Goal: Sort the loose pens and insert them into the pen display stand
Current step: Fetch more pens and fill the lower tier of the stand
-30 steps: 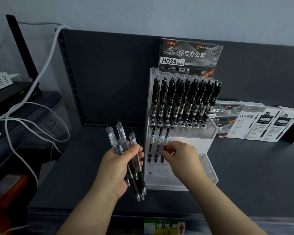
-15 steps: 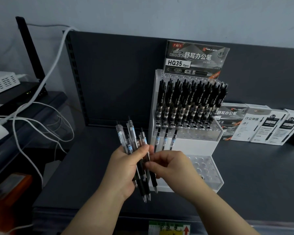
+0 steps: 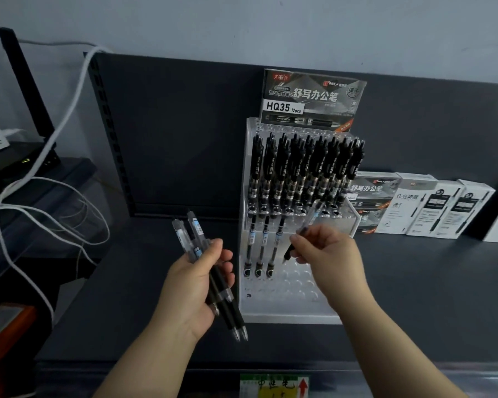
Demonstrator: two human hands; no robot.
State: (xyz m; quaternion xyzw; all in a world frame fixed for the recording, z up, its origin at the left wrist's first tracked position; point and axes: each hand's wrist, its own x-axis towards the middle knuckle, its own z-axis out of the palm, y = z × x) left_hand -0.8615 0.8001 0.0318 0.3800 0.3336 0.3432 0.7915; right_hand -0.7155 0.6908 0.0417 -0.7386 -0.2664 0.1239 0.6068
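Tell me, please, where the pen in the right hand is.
Head view, right of centre: the right hand holds the pen tilted over the stand's lower tier, beside three standing pens.

Your left hand [image 3: 196, 282] and your right hand [image 3: 328, 259] are both bare from fingertips to wrist. Your left forearm [image 3: 144, 363] and right forearm [image 3: 400, 346] are bare too, all the way down to the bottom edge of the view, where they are cut off. Both forearms look smooth and slim, narrowing at the wrists. Your fingers are slender. Your fingernails are too blurred to tell anything about their length or finish.
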